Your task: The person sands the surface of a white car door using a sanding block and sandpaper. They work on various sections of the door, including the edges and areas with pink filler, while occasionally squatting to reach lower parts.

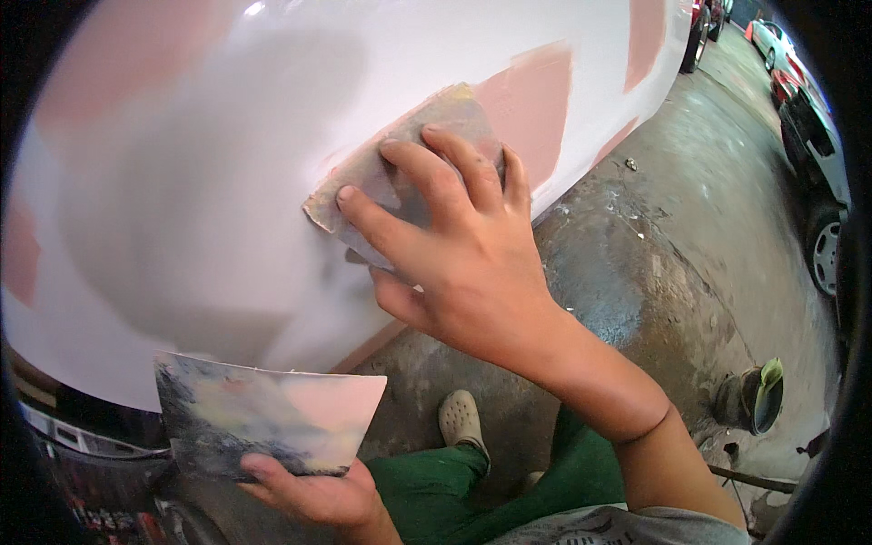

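My right hand (459, 250) grips a thin grey rectangular spreader (431, 113), fingers splayed over it, against a white car body panel (182, 182). The spreader's top edge meets a patch of pink filler (522, 109); more pink patches show elsewhere on the panel. My left hand (313, 500) holds a smeared board (263, 409) at the lower left, marked dark grey and yellowish, with pale pink paste on its right part. My left thumb lies over the board's lower edge, with the other fingers mostly behind it.
A dark bucket (745, 400) with something pale green inside stands on the stained concrete floor (663, 272) at right. Other cars (813, 154) line the right side. A dark trim (82, 436) borders the panel at lower left. My legs and shoe (459, 418) show below.
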A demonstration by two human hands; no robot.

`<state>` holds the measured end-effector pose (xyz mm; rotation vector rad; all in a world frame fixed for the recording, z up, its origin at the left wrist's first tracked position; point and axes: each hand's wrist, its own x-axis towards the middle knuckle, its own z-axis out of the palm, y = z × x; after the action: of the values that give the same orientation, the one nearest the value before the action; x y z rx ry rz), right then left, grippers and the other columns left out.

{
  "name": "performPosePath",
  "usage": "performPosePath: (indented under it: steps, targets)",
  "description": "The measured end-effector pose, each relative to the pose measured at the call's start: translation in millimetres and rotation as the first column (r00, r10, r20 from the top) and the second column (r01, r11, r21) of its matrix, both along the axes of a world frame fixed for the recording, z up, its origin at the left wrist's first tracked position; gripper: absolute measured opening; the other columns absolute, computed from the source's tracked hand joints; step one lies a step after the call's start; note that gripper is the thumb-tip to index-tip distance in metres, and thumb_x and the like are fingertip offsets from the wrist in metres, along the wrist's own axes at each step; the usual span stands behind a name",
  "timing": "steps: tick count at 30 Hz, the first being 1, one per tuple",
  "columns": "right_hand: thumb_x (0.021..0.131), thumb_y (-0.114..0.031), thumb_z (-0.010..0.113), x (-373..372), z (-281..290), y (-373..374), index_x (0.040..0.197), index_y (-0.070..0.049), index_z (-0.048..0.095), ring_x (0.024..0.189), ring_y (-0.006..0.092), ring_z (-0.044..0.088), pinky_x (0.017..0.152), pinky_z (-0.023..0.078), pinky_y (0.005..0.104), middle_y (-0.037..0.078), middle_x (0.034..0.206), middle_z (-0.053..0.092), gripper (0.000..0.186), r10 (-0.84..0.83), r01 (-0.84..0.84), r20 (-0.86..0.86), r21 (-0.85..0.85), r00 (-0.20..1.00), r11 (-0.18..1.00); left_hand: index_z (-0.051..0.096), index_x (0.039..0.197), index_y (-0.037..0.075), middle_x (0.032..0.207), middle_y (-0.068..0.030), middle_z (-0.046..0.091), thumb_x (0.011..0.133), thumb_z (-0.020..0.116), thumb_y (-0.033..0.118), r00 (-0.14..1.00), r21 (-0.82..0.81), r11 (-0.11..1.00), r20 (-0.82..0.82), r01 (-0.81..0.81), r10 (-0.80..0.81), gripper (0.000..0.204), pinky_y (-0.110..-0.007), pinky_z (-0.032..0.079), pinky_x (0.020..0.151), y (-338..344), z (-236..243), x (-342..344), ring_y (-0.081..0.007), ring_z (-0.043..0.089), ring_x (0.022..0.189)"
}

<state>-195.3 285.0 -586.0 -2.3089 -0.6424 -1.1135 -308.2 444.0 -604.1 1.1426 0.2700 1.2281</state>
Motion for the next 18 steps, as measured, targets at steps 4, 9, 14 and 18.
performPosePath:
  steps: [4, 9, 14, 18]
  targets:
    - [0.059, -0.024, 0.082, -5, -34, 4, 0.125, -0.027, 0.067, 0.132, 0.0367, 0.043, 0.099, 0.035, 0.0667, 0.010, 0.139, 0.049, 0.067, -0.005, 0.005, -0.052, -0.006, 0.999, 1.000, 0.037, 0.146, -0.003, 0.152, -0.0237, 0.040, 0.099, 0.060, 0.036, 1.000, 0.041, 0.999, -0.015, 0.005, -0.005, 0.065, -0.051, 0.033, 0.118, 7, -3, -1, -0.0372, 0.043, 0.139]
    - [0.057, -0.026, 0.084, -6, -111, 11, 0.123, -0.029, 0.067, 0.132, 0.0365, 0.043, 0.101, 0.034, 0.0680, 0.009, 0.141, 0.048, 0.069, -0.006, 0.005, -0.079, -0.009, 0.997, 1.000, 0.038, 0.146, -0.004, 0.152, -0.0236, 0.040, 0.101, 0.055, 0.037, 0.980, 0.519, 0.854, -0.151, -0.034, 0.131, 0.063, -0.051, 0.031, 0.119, 27, -29, -13, -0.0367, 0.042, 0.140]
    - [0.060, -0.026, 0.084, -4, -182, 8, 0.125, -0.030, 0.066, 0.134, 0.0364, 0.042, 0.103, 0.031, 0.0691, 0.009, 0.143, 0.046, 0.068, 0.000, 0.001, -0.105, 0.002, 0.994, 1.000, 0.044, 0.141, -0.006, 0.149, -0.0238, 0.044, 0.103, 0.051, 0.039, 0.973, 0.490, 0.868, -0.228, 0.083, 0.036, 0.059, -0.050, 0.034, 0.117, 26, -32, -12, -0.0350, 0.044, 0.138]
    - [0.067, -0.028, 0.083, -27, -181, -6, 0.133, -0.027, 0.061, 0.135, 0.0379, 0.041, 0.106, 0.030, 0.0671, 0.013, 0.145, 0.045, 0.070, -0.009, 0.013, -0.265, 0.012, 0.964, 1.000, 0.043, 0.142, -0.006, 0.147, -0.0230, 0.046, 0.104, 0.051, 0.037, 0.934, -0.006, 0.939, -0.098, 0.345, -0.343, 0.058, -0.049, 0.038, 0.115, 29, -42, -6, -0.0341, 0.047, 0.136]
